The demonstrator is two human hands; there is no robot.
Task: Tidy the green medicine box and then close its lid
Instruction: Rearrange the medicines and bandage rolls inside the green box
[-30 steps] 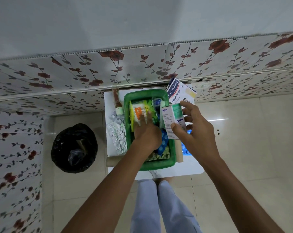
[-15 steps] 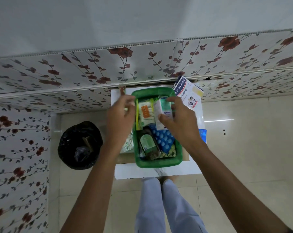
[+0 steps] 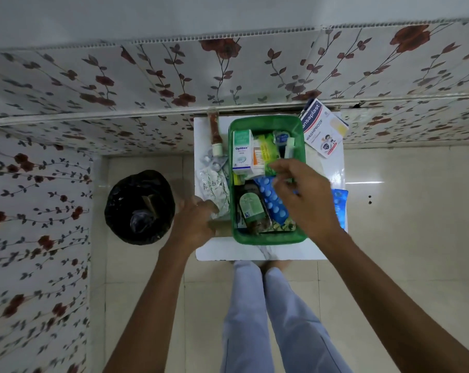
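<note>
The green medicine box (image 3: pixel 268 239) stands open on a small white table (image 3: pixel 255 251). Inside it, an Optibex carton (image 3: pixel 241 154) stands upright at the far left beside green and orange packs (image 3: pixel 265 154). A dark bottle with a green label (image 3: pixel 251 205) and a blue blister strip (image 3: pixel 272 203) lie in the near half. My right hand (image 3: pixel 306 200) hovers over the box's right side, fingers spread and holding nothing. My left hand (image 3: pixel 193 222) is outside the box on the left. Its fingertips touch the near end of silver blister strips (image 3: pixel 214 187); a grip is not visible.
A Hansaplast carton (image 3: pixel 322 130) leans at the table's far right. A brown bottle with a white cap (image 3: pixel 214 130) lies at the far left. A blue packet (image 3: pixel 339 208) sits right of the box. A black-lined bin (image 3: pixel 140 207) stands on the floor to the left.
My right hand let go of the Optibex carton, which now stands in the box's far left. My left hand moved from the box's far-left corner back to the silver strips.
</note>
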